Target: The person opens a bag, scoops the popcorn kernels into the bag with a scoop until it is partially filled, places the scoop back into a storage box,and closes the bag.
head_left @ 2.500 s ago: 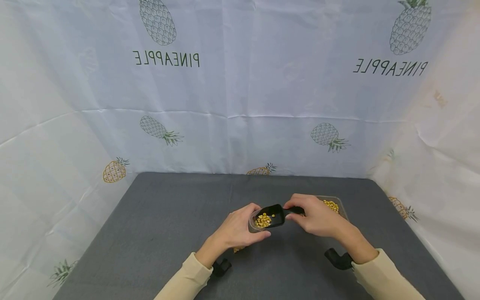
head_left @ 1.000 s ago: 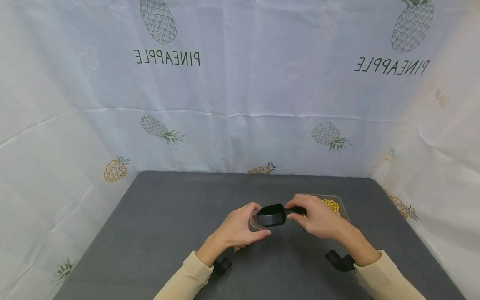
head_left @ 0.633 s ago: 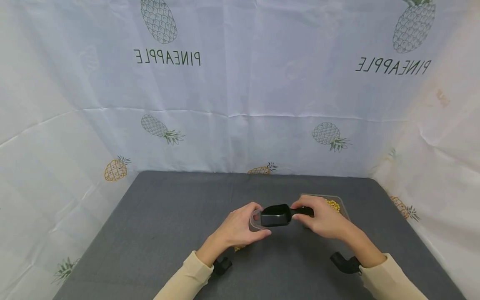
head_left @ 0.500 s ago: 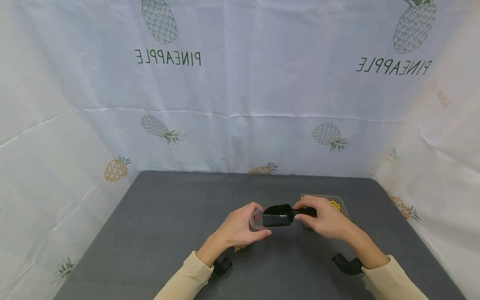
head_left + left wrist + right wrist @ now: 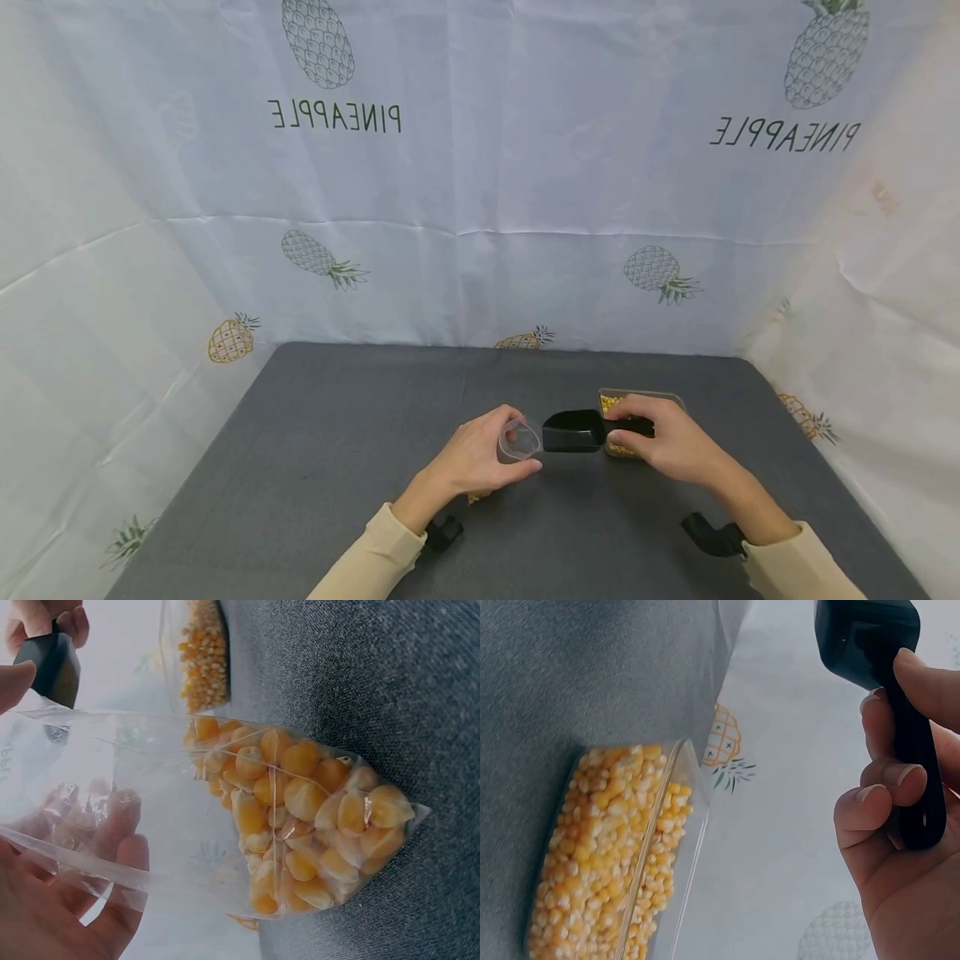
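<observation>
My left hand [image 5: 468, 462] grips the upper part of a clear plastic bag [image 5: 519, 442], its mouth held round and wide. Yellow corn kernels [image 5: 300, 795] fill the bag's pointed lower end, close over the table in the left wrist view. A black scoop [image 5: 572, 433] is in my right hand [image 5: 667, 442], fingers and thumb wrapped round its handle. No kernels show in the scoop, which stands just right of the bag's mouth. Behind my right hand is a clear plastic container [image 5: 697, 817] with many corn kernels [image 5: 592, 847], partly hidden in the head view.
A dark grey cloth covers the table [image 5: 360, 417]. White curtains [image 5: 480, 167] printed with pineapples hang behind it and along both sides. Black wrist mounts [image 5: 712, 536] stick out from below both forearms.
The scoop held kernels at the bag's mouth, then was tipped into it. My right hand has since drawn the scoop away to the right; the left hand stays in place.
</observation>
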`<act>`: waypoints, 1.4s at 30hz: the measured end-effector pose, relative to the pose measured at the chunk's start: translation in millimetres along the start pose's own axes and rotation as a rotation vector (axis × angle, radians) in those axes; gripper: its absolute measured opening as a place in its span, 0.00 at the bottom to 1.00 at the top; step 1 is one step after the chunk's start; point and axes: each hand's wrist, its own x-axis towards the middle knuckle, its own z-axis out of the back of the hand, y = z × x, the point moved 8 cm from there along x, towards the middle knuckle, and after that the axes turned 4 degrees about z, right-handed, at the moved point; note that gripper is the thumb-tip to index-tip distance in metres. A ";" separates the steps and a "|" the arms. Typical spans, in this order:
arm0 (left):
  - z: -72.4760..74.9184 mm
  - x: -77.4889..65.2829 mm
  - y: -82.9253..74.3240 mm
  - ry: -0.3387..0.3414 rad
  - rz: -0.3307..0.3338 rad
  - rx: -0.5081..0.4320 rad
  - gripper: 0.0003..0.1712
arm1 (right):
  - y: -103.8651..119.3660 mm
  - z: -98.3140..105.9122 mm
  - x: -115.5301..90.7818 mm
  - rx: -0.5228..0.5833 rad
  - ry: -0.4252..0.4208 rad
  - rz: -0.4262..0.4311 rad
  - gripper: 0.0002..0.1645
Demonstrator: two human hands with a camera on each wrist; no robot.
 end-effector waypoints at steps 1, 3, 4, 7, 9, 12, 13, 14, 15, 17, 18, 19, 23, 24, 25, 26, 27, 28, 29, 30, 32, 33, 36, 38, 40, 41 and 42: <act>0.1 -0.1 -0.1 -0.001 0.000 0.000 0.34 | -1.1 1.0 -1.1 0.000 -0.001 -0.003 0.14; 0.4 -0.2 -0.4 -0.001 -0.001 -0.002 0.34 | -3.6 3.1 -3.3 -0.010 -0.003 -0.009 0.15; 0.5 -0.3 -0.6 -0.001 -0.001 -0.004 0.34 | -4.9 4.1 -4.4 -0.019 -0.005 -0.012 0.15; 0.9 -0.5 -0.9 -0.006 -0.006 -0.004 0.33 | -8.9 7.1 -7.5 -0.045 -0.011 -0.029 0.14; 1.2 -0.7 -1.1 -0.010 -0.009 -0.003 0.33 | -11.8 9.0 -9.6 -0.054 -0.013 -0.038 0.14; 1.7 -0.7 -1.3 -0.017 -0.013 0.001 0.33 | -15.8 11.3 -12.3 -0.064 -0.013 -0.045 0.14; 1.8 -0.8 -1.3 -0.019 -0.013 0.002 0.32 | -17.1 12.1 -13.3 -0.066 -0.013 -0.047 0.14; 1.8 -0.7 -1.3 -0.020 -0.014 0.002 0.32 | -18.4 12.9 -14.3 -0.069 -0.014 -0.050 0.15; 1.7 -0.6 -1.1 -0.021 -0.015 0.003 0.32 | -19.8 13.7 -15.3 -0.072 -0.012 -0.055 0.15; 1.7 -0.5 -1.1 -0.022 -0.017 0.003 0.32 | -22.7 15.8 -17.4 -0.083 -0.014 -0.062 0.15; 1.6 -0.4 -1.0 -0.023 -0.018 0.005 0.32 | -24.0 16.7 -18.4 -0.083 -0.014 -0.066 0.16; 1.6 -0.3 -1.0 -0.025 -0.020 0.007 0.32 | -25.3 17.6 -19.5 -0.084 -0.015 -0.068 0.15; 1.9 -0.4 -2.0 -0.031 -0.032 0.009 0.32 | -30.0 21.5 -23.3 -0.085 -0.021 -0.073 0.15; 2.0 -0.4 -2.1 -0.033 -0.033 0.009 0.32 | -30.9 22.4 -24.3 -0.084 -0.021 -0.073 0.15; 2.0 -0.4 -2.3 -0.033 -0.035 0.009 0.32 | -32.2 23.5 -25.4 -0.086 -0.022 -0.075 0.15; 2.1 -0.5 -2.5 -0.033 -0.036 0.008 0.32 | -33.4 24.4 -26.4 -0.087 -0.022 -0.078 0.15; 2.1 -0.6 -2.7 -0.033 -0.037 0.007 0.31 | -34.9 25.7 -27.5 -0.090 -0.025 -0.083 0.15; 2.1 -0.7 -2.7 -0.032 -0.037 0.005 0.31 | -36.6 26.8 -28.6 -0.089 -0.026 -0.088 0.15; 2.1 -0.7 -2.7 -0.032 -0.037 0.004 0.31 | -38.3 27.7 -29.6 -0.091 -0.026 -0.093 0.15; 2.0 -0.7 -2.8 -0.031 -0.038 0.003 0.31 | -40.0 28.7 -30.6 -0.093 -0.025 -0.096 0.15; 2.1 -0.9 -3.1 -0.028 -0.038 0.000 0.31 | -43.3 30.9 -32.8 -0.100 -0.031 -0.100 0.15; 2.1 -0.9 -3.1 -0.027 -0.037 -0.001 0.31 | -45.1 32.1 -34.0 -0.105 -0.035 -0.102 0.15; 2.1 -0.6 -2.7 -0.025 -0.033 -0.002 0.31 | -50.1 35.5 -37.5 -0.121 -0.050 -0.103 0.14; 2.1 -0.5 -2.4 -0.023 -0.029 -0.004 0.31 | -53.9 37.6 -39.9 -0.129 -0.059 -0.113 0.14; 2.3 -0.2 -2.1 -0.024 -0.027 -0.004 0.31 | -58.0 39.4 -42.1 -0.136 -0.059 -0.128 0.14; 2.4 -0.1 -2.0 -0.024 -0.028 -0.005 0.31 | -60.1 40.1 -43.0 -0.135 -0.055 -0.135 0.14; 2.4 0.0 -2.0 -0.026 -0.029 -0.003 0.31 | -62.2 41.0 -44.0 -0.134 -0.055 -0.147 0.15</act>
